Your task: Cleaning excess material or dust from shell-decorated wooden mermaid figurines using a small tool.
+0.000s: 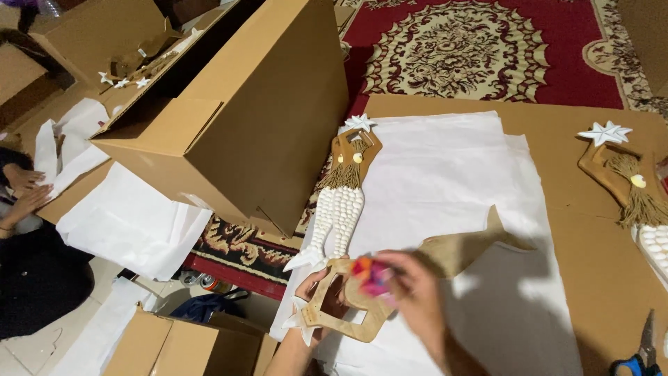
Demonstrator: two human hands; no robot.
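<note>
Red patterned carpet (480,49) under flattened cardboard and white paper sheets (445,181), where I see my left hand (316,296) gripping 1 plain wooden mermaid cutout (362,306), my right hand (410,296) pinching a pink-orange item (371,276) against it, beside 1 shell-covered mermaid (341,202).

A home floor turned into a craft-packing spot: a red patterned carpet (480,49) over pale floor tiles (28,348), with large cardboard boxes (257,118), sheets of white wrapping paper (445,181), flattened cardboard (598,264) and shell-covered wooden mermaid ornaments (341,202) laid out.
</note>
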